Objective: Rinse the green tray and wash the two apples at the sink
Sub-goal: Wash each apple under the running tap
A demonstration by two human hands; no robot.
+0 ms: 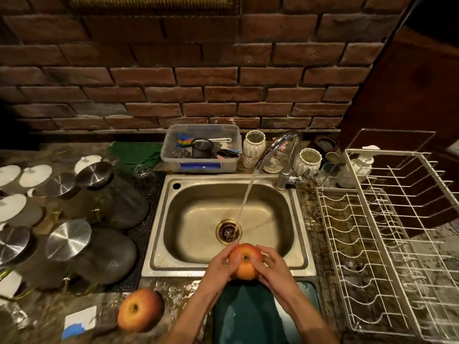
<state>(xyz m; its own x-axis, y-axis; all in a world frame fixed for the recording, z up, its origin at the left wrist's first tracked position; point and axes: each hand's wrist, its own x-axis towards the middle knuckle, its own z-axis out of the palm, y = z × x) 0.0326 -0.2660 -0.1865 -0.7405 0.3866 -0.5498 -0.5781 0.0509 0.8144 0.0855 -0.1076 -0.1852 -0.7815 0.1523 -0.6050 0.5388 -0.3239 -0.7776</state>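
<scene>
Both my hands cup one red-orange apple [246,262] over the near rim of the steel sink [173,214], stem end up. My left hand [219,266] wraps its left side and my right hand [272,265] its right side. The second apple [139,309] lies on the counter to the front left of the sink. A dark green tray [244,316] lies wet on the counter under my forearms, just in front of the sink. Water runs from the tap [278,150] down to the drain [228,230], beyond the held apple.
A white wire dish rack [387,244] fills the counter on the right. Glass jars with metal lids [92,189] and white lids crowd the left. A clear plastic tub [201,147] of scrubbers and two white cups stand behind the sink against the brick wall.
</scene>
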